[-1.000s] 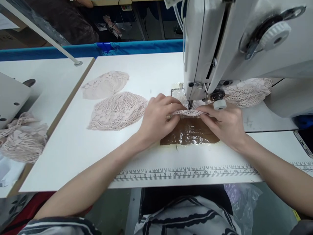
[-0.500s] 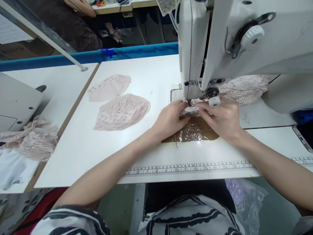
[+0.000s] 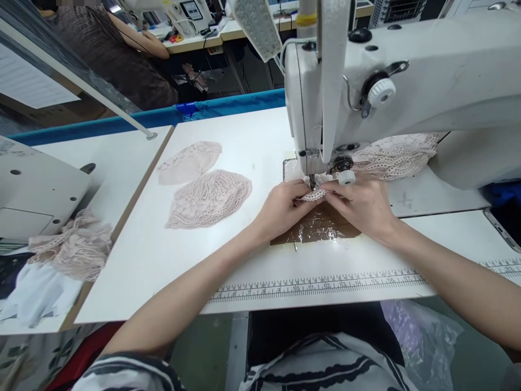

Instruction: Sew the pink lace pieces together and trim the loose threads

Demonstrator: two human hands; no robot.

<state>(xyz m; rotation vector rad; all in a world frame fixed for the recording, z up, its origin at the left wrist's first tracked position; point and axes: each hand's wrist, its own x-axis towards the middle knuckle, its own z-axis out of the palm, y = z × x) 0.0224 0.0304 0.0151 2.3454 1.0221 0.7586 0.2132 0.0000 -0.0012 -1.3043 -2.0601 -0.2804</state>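
A small pale pink lace piece (image 3: 314, 195) lies under the needle of a white sewing machine (image 3: 312, 108). My left hand (image 3: 283, 209) pinches its left side, fingertips close to the presser foot (image 3: 312, 182). From the right, my right hand (image 3: 364, 206) grips the same lace between thumb and fingers. Both hands partly cover the piece. Beneath them, clear film over a brown patch (image 3: 317, 225) covers part of the table. To the left, two lace cup shapes (image 3: 209, 199) lie flat, side by side.
More lace pieces (image 3: 396, 155) are piled behind my right hand, under the machine arm. A printed ruler (image 3: 301, 288) runs along the front edge. A phone (image 3: 502, 228) lies at right. Bunched lace (image 3: 81, 244) sits on the left table. Another person's arm (image 3: 134, 38) shows beyond the blue cloth edge (image 3: 236, 101).
The camera view has shifted, showing more of the machine's top and the far table. Both hands stay at the needle, and less of the lace shows between them.
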